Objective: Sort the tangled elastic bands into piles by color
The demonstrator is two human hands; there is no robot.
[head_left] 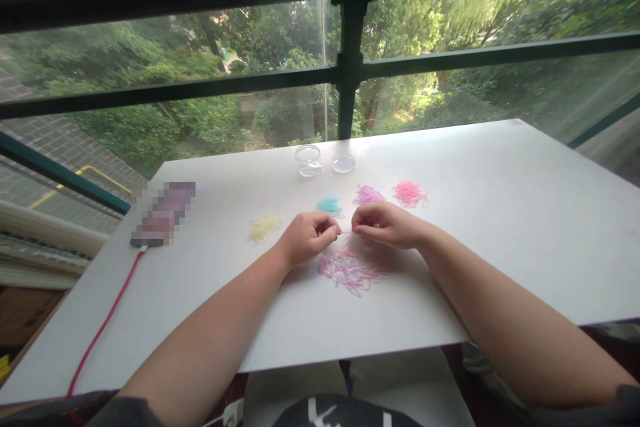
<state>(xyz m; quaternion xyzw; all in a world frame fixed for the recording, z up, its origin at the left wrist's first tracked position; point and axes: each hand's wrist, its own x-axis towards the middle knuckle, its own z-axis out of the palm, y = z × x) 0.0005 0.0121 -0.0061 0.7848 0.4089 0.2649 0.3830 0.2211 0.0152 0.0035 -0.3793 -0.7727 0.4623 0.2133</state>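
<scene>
My left hand (313, 237) and my right hand (385, 223) face each other above the middle of the white table (200, 293), fingertips pinched and slightly apart. A thin pinkish elastic band (346, 233) spans the small gap, with an end in each pinch. Just below lies a loose mixed pile of pink, purple and pale bands (353, 270). Beyond my hands sit sorted heaps: blue bands (329, 205), purple bands (369, 194), partly behind my right hand, and pink bands (409, 193). Yellow bands (264, 227) lie left of my left hand.
A clear round container (308, 161) stands near the table's far edge, beside a shallow clear lid or dish (343, 163). At the left lies a blurred-out phone-like object (167, 213) with a red cable (107, 320). Windows with a dark frame (350, 67) rise behind the table.
</scene>
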